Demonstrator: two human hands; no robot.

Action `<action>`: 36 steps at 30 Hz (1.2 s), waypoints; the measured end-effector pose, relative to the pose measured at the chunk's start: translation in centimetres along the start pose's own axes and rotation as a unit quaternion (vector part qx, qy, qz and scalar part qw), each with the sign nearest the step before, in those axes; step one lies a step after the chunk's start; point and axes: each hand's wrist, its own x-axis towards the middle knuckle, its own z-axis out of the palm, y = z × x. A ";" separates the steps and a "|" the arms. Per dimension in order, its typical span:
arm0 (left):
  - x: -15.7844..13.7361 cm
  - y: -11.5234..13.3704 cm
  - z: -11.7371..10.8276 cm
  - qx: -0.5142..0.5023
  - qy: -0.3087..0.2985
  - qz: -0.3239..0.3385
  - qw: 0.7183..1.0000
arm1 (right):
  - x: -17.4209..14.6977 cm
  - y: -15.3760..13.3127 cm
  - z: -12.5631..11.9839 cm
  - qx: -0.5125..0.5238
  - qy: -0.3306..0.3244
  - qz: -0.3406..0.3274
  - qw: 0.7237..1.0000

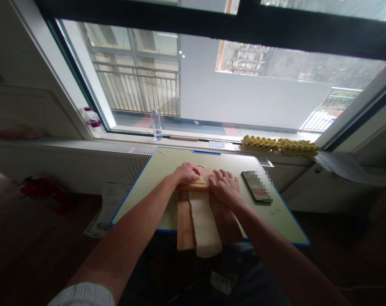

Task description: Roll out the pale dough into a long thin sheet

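Note:
A long pale strip of what looks like dough (205, 221) lies lengthwise on a wooden board (184, 229), its near end hanging over the board's front edge. Across the strip rests a wooden rolling pin (194, 187). My left hand (188, 173) is closed, with its fingers curled by the far end of the strip, just behind the pin's left part; what the fingertips pinch is hidden. With fingers spread, my right hand (225, 185) lies palm down over the pin's right end and the board.
The board sits on a light green, blue-edged table (167, 163). A phone (258, 187) lies at its right side. Along the windowsill stand a water bottle (156, 126) and yellow egg trays (280, 145). Papers (342, 166) lie right of them.

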 end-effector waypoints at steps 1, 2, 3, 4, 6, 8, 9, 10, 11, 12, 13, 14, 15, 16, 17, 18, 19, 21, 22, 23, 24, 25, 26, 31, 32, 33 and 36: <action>0.1 0.2 0.0 0.001 0.003 -0.004 1.000 | 0.0 0.0 0.0 0.000 0.003 -0.001 1.000; 0.2 0.3 0.0 0.005 0.006 -0.010 1.000 | -0.1 0.0 0.0 0.001 0.006 -0.002 1.000; 0.2 0.5 -0.1 0.011 0.013 -0.021 1.000 | -0.1 0.0 0.0 0.001 0.006 -0.004 1.000; 0.3 0.6 -0.1 0.020 0.024 -0.034 0.999 | -0.1 0.0 0.0 0.001 0.006 -0.005 1.000; 0.4 0.8 0.0 0.047 0.043 -0.060 0.996 | -0.3 0.0 0.0 -0.001 0.004 -0.007 1.000; 0.4 0.9 0.1 0.072 0.049 -0.079 0.993 | -0.7 0.1 0.0 -0.004 0.001 -0.016 1.000; 0.4 0.9 0.2 0.080 0.047 -0.085 0.992 | -1.0 0.1 0.0 -0.007 0.000 -0.022 1.000; 0.4 0.9 0.2 0.086 0.043 -0.090 0.991 | -1.4 0.1 0.0 -0.010 0.000 -0.028 1.000; 0.4 0.9 0.2 0.090 0.038 -0.093 0.991 | -2.0 0.2 0.0 -0.014 0.000 -0.033 0.999; 0.4 0.8 0.2 0.094 0.034 -0.096 0.990 | -2.6 0.2 0.0 -0.018 0.000 -0.038 0.999; 0.3 0.9 0.1 0.099 0.031 -0.098 0.990 | -3.3 0.2 0.0 -0.020 -0.001 -0.042 0.999; 0.2 0.9 -0.1 0.106 0.028 -0.097 0.989 | -4.0 0.2 0.0 -0.022 -0.002 -0.044 0.999; 0.0 1.0 -0.3 0.115 0.026 -0.096 0.988 | -4.7 0.1 0.0 -0.022 -0.005 -0.047 0.999; -0.4 1.2 -0.6 0.126 0.026 -0.091 0.988 | -5.4 0.1 0.0 -0.020 -0.006 -0.050 0.999; -0.9 1.4 -0.9 0.136 0.032 -0.084 0.987 | -6.1 0.2 -0.1 -0.018 -0.006 -0.053 0.998; -1.5 1.5 -1.2 0.144 0.043 -0.074 0.986 | -6.6 0.2 -0.1 -0.015 -0.005 -0.056 0.998; -2.3 1.7 -1.4 0.150 0.059 -0.062 0.985 | -7.0 0.2 -0.2 -0.012 -0.004 -0.059 0.998; -4.0 2.0 -1.5 0.156 0.094 -0.036 0.983 | -7.4 0.2 -0.4 -0.009 -0.008 -0.064 0.998; -5.0 2.0 -1.5 0.159 0.101 -0.029 0.982 | -7.4 0.1 -0.5 -0.010 -0.012 -0.066 0.998; -5.9 2.0 -1.3 0.165 0.103 -0.027 0.981 | -7.2 0.1 -0.6 -0.014 -0.019 -0.067 0.998; -6.6 1.9 -1.0 0.174 0.104 -0.033 0.979 | -6.8 0.1 -0.6 -0.019 -0.026 -0.066 0.997; -7.3 1.7 -0.7 0.182 0.106 -0.042 0.977 | -6.3 0.0 -0.6 -0.024 -0.032 -0.064 0.997; -7.7 1.5 -0.3 0.190 0.111 -0.051 0.974 | -5.6 0.0 -0.6 -0.030 -0.033 -0.060 0.997; -7.6 0.1 0.7 0.212 0.108 -0.087 0.967 | -2.0 -0.5 -0.2 -0.045 -0.013 -0.040 0.998; -7.3 0.0 0.7 0.213 0.101 -0.092 0.967 | -1.3 -0.6 -0.1 -0.042 -0.013 -0.037 0.998; -7.0 -0.2 0.7 0.213 0.096 -0.097 0.968 | -0.7 -0.6 -0.1 -0.039 -0.014 -0.035 0.999; -5.9 -0.6 0.5 0.200 0.085 -0.111 0.970 | 1.2 -0.7 0.0 -0.022 -0.025 -0.029 0.999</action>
